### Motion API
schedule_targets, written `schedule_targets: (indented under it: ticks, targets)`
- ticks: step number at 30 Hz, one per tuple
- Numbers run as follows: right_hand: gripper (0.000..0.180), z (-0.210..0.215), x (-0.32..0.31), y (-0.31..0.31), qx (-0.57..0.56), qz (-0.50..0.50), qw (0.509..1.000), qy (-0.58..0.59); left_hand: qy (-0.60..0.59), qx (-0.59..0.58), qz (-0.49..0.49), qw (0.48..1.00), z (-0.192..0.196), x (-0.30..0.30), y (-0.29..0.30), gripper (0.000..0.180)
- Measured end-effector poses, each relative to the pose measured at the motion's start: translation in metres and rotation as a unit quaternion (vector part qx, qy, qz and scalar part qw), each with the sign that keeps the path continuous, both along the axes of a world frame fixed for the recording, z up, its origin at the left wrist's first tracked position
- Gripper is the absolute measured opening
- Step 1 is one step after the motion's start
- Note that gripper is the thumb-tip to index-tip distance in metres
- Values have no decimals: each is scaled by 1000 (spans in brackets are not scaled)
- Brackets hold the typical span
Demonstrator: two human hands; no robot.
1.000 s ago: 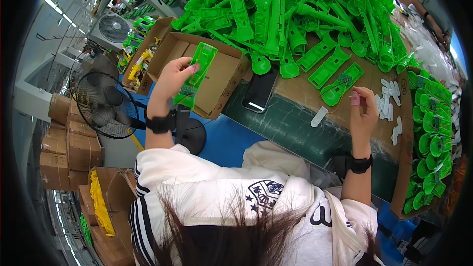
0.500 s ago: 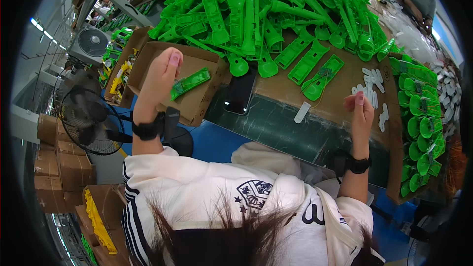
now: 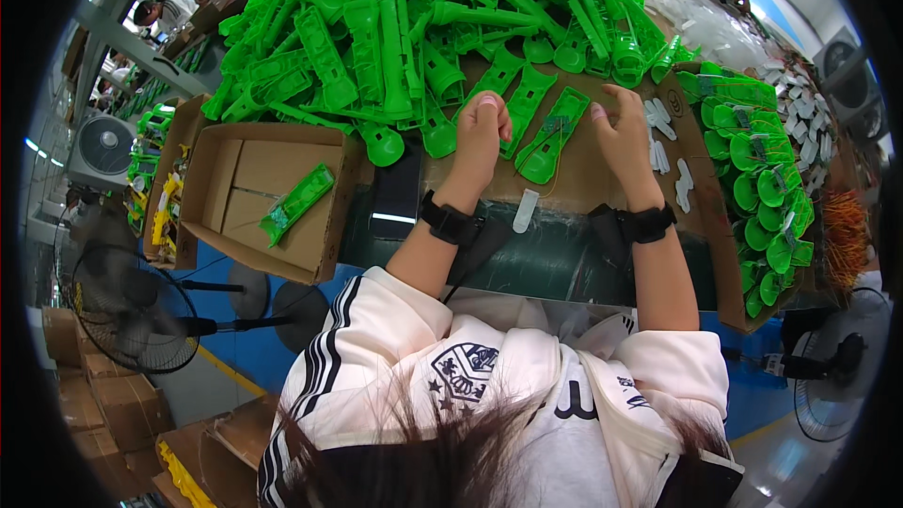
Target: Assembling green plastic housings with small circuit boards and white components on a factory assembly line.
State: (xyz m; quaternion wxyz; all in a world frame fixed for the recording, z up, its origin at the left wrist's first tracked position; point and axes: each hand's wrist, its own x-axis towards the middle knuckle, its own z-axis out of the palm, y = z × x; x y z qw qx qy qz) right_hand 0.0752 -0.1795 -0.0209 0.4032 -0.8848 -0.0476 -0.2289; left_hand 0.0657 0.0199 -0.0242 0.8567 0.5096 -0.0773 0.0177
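My left hand [image 3: 482, 136] is over the board beside the green pile, thumb up and fingers curled in, with nothing visible in it. My right hand [image 3: 621, 139] has its thumb and forefinger apart and holds nothing. Between the hands lies a green plastic half-shell [image 3: 551, 138] with a small circuit board and thin wires in it. Two bare green half-shells [image 3: 527, 102] lie left of it, partly behind my left hand. A small white plastic strip [image 3: 526, 211] lies nearer to me. More white strips [image 3: 657, 118] lie just right of my right hand.
A large heap of green shells [image 3: 376, 47] fills the far side. At left, a cardboard tray [image 3: 212, 169] holds one green shell with a board [image 3: 299, 202]; a dark phone [image 3: 396, 183] lies beside it. At right stands a box of wired green shells [image 3: 757, 188]. A person works at far right.
My left hand has moved right, from over the cardboard tray to the shells in the middle. My right hand has come in towards the wired shell, and its fingers have spread. The view has shifted right.
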Motion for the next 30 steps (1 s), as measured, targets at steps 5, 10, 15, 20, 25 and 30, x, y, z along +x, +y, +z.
schedule_targets:
  ticks: [5,10,15,20,25,30]
  targets:
    - [31,-22,40,-16,-86,-27,995,36,-96,170,38,980,-24,13,-9,26]
    - [31,-31,66,-18,-48,29,979,198,-102,281,54,953,-27,9,-10,23]
    - [27,-18,59,-9,103,83,943,307,-45,280,69,956,-26,7,-13,22]
    - [28,-13,48,3,208,65,929,299,-183,466,100,860,-25,5,-14,20]
    - [29,-21,33,-2,169,32,972,157,-190,456,69,867,-25,5,-13,24]
    - [28,-15,1,-22,9,-106,994,25,-111,260,-144,948,-12,-3,-12,22]
